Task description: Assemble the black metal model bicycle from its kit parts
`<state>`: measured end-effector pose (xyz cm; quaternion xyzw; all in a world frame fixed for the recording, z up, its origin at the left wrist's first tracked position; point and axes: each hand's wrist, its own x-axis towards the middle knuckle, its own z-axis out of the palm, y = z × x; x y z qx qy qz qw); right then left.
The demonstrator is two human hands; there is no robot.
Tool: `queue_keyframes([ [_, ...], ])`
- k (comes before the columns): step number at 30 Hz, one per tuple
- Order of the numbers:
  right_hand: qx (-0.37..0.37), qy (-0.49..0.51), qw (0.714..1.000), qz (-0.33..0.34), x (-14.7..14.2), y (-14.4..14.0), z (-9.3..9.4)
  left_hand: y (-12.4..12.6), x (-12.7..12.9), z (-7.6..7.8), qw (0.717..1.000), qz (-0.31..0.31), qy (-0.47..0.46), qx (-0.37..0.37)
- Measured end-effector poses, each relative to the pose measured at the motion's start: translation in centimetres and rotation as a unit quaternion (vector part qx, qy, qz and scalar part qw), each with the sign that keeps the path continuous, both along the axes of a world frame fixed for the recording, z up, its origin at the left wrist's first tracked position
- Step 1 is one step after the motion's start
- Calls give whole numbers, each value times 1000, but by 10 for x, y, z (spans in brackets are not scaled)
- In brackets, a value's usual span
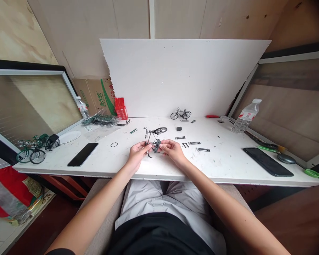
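Item one: a dark model bicycle (154, 131), unfinished-looking, at the near middle of the white table (170, 170), its spoked wheel leaning beyond the hands. From my distant seat I logged it as the piece being worked.

Item two: the left hand (138, 154), thumb and fingertips closed on the near end of the bicycle's frame.

Item three: the right hand (174, 151), thumb and forefinger pinched on a dark part (157, 145) set against that frame. Whether part and frame were joined, I could not tell.

Handling note: I judged that the left hand ought to act as the vice — firm, unmoving — while the right made the small adjustments. Thin rods looked easy to bend, so light pressure, well-aligned edges and no twisting seemed best. Keeping the work low over the table would have caught anything dropped.

Nearby stock: dark slotted pieces (194, 143) just right of the right hand; a small black block (179, 128) beyond them; a thin ring (111, 145) to the left; and, near the backboard (186, 78), an upright bicycle (186, 114), useful for comparison.
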<state>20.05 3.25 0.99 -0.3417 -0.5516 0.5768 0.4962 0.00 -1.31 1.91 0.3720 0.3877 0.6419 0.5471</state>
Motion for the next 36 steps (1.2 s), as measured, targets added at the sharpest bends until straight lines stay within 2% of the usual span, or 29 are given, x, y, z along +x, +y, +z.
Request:
queue_keyframes([
  [4,0,-2,1000,4,1,0,0,1,-1,1,1000,-9,-8,5],
  [9,38,-47,998,7,0,1,-3,0,-1,1,999,-18,-29,-1],
  [14,25,-47,998,37,-1,0,-2,2,-2,0,998,-27,-61,-5],
  [23,35,-72,995,65,-2,-6,-1,10,-9,-13,995,-57,-79,5],
  [30,79,-110,984,116,-5,-8,-3,14,-14,-17,993,-76,-89,11],
  [36,111,-130,981,93,-7,-12,-1,16,-14,-19,992,-67,-102,11],
])
